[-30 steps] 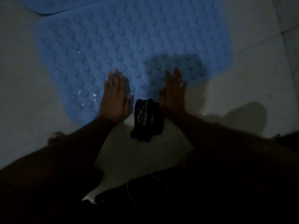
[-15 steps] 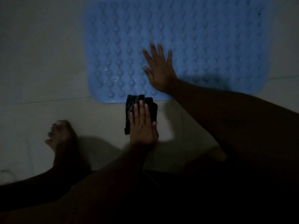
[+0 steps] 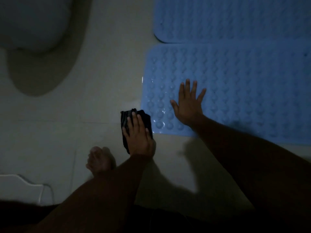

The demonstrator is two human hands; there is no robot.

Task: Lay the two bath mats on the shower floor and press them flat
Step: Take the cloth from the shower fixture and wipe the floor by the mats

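Two blue bath mats with raised bumps lie on the pale tiled floor. The near mat (image 3: 244, 91) fills the right side, and the far mat (image 3: 235, 19) lies just beyond it, their edges almost touching. My right hand (image 3: 188, 103) is pressed flat on the near mat's front left part, fingers spread and holding nothing. A dark striped cloth (image 3: 125, 120) lies on the tiles at that mat's front left corner, and my left hand (image 3: 137, 133) lies palm down over it, holding it. Water glints on the mat near both hands.
A white toilet base (image 3: 33, 22) stands at the upper left and casts a broad shadow. My bare foot (image 3: 100, 161) rests on the tiles left of my left arm. A white raised edge (image 3: 20, 185) sits at the lower left. The room is dim.
My left hand left the mat and came down on the dark cloth. My right hand moved further onto the mat with fingers spread. The view swung, bringing the far mat and the toilet into sight.
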